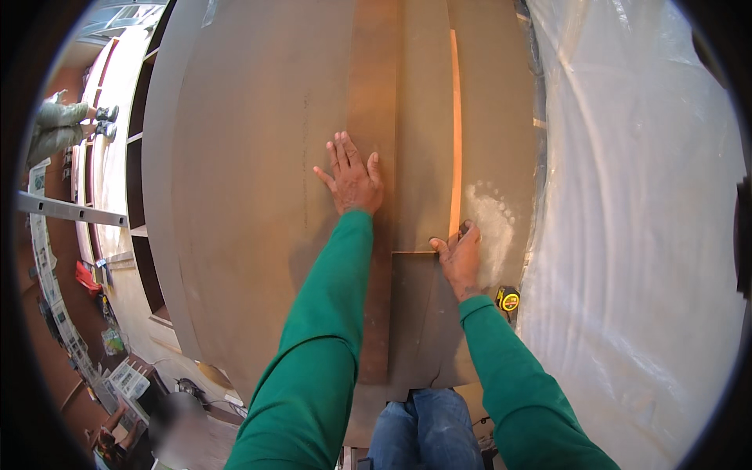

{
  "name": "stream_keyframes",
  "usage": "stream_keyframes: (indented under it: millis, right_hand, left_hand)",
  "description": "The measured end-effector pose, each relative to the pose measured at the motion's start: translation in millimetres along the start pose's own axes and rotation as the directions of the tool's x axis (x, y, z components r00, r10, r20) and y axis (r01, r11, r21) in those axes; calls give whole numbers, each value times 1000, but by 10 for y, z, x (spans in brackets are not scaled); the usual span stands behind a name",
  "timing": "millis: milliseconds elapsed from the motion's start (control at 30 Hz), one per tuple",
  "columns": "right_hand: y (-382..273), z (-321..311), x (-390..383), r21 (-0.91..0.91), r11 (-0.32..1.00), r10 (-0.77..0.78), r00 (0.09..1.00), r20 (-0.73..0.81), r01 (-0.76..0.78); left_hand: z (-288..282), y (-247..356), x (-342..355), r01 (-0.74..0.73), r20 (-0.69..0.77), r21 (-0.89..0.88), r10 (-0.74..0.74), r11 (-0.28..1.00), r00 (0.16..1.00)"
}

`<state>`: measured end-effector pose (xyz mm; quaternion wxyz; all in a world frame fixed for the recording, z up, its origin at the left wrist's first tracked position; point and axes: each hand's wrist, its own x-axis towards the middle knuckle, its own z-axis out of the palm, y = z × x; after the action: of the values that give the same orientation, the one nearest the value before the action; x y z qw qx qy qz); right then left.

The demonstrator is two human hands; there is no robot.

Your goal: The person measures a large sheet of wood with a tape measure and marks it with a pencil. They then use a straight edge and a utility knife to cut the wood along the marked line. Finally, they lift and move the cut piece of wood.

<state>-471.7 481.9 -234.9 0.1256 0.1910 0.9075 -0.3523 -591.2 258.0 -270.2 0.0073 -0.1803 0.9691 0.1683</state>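
While the left hand (354, 182) lies flat with fingers spread, pressing a long brown laminate strip (374, 117) onto the big brown panel surface (251, 172), the right hand (458, 254) pinches the near end of a thin pale edge strip (454, 133) that runs away from it. The step in hand looks like lining up and holding the strips; a yellow tape measure (507, 299) lies just beside the right wrist, with clear plastic sheeting (634, 235) beyond.

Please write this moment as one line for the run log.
left hand: flat on brown panel | right hand: gripping thin strip end | tape measure: beside right wrist
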Motion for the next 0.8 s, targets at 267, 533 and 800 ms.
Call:
stream_keyframes:
  millis: [267,533,800]
  right_hand:
    - [-26,12,-40,121,978,178,980,-86,-167]
    - [463,115,-122,53,997,-35,951,-307,54]
    - [420,-236,-1375,49,989,146,970,-193,-139]
  left_hand:
    - [-30,-76,-4,-12,-48,15,13,1000,999]
    - [257,-153,51,-72,-250,200,122,977,961]
    - [236,-95,81,-77,-157,-7,75,997,985]
